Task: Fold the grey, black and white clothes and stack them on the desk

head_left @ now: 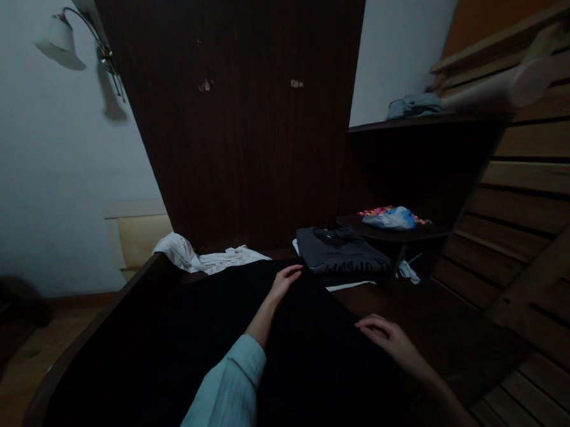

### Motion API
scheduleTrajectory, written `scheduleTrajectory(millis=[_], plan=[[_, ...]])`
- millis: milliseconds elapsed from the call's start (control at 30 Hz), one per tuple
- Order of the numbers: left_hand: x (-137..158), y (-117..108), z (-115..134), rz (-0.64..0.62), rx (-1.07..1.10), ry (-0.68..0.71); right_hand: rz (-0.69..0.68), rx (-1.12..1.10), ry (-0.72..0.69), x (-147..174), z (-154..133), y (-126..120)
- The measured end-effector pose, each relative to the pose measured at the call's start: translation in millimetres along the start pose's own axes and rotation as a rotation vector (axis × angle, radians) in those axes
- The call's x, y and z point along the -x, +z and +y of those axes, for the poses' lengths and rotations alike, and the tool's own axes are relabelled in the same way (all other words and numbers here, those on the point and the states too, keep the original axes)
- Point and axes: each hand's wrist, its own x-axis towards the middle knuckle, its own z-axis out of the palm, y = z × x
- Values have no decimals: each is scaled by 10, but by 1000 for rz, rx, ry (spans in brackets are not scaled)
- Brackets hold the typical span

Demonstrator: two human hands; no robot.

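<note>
A large black cloth (283, 354) lies spread out in front of me. It is too dark to show what kind of garment or cover it is. My left hand (285, 283), in a light blue-green sleeve, has its fingertips closed on the far corner of the cloth. Farther right and nearer to me, my right hand (384, 337) pinches the cloth's right edge with curled fingers. Just beyond that edge lies a folded dark grey T-shirt (341, 249) with black lettering. A crumpled white cloth (211, 259) lies behind the black one at the left.
A tall dark wooden panel (246, 120) rises at the back. On a low shelf (410, 233) at the right lies a blue-and-white plastic bag (393, 218) with something pink beneath. Wooden slats (541, 181) bound the right side. A wall lamp (61, 43) hangs upper left.
</note>
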Motion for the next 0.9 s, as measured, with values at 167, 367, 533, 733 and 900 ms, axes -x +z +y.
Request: scheduleTrajectory(millis=[167,367,533,733,900], plan=[[27,-2,26,-8,-60,38,26,80,-37,-4,-9,30],[48,-26,25,-22,-35,23,21,112,-43,-5,-21,31],[49,-34,23,-50,11,5,11,109,-35,-7,4,35],[36,-8,14,-62,-10,8,-6,125,-16,6,-40,27],[34,7,12,-30,-156,45,4,147,-11,3,-32,28]])
